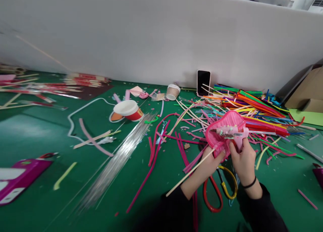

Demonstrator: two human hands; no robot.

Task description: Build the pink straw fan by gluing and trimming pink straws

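Note:
My left hand (pixel 211 160) is closed on the lower end of a pink petal-shaped piece (pixel 230 118), which looks made of pipe cleaners. A thin pale stick (pixel 188 176) slants down-left from its base, across my left wrist. In my right hand (pixel 244 158) is a pink hot glue gun (pixel 238 133), its nozzle pointing left over the face of the petal. Whether the nozzle touches the petal I cannot tell. Scissors (pixel 212 200) with one red and one yellow handle lie under my forearms, their blades hidden.
Bundles of coloured pipe cleaners (pixel 254 106) lie at the right, near a cardboard box (pixel 306 90). A phone (pixel 203 82) leans on the grey partition. Paper cups (pixel 130 110), wire rods (pixel 123 151), a white cable (pixel 70 119) and purple packs (pixel 27 178) occupy the left side.

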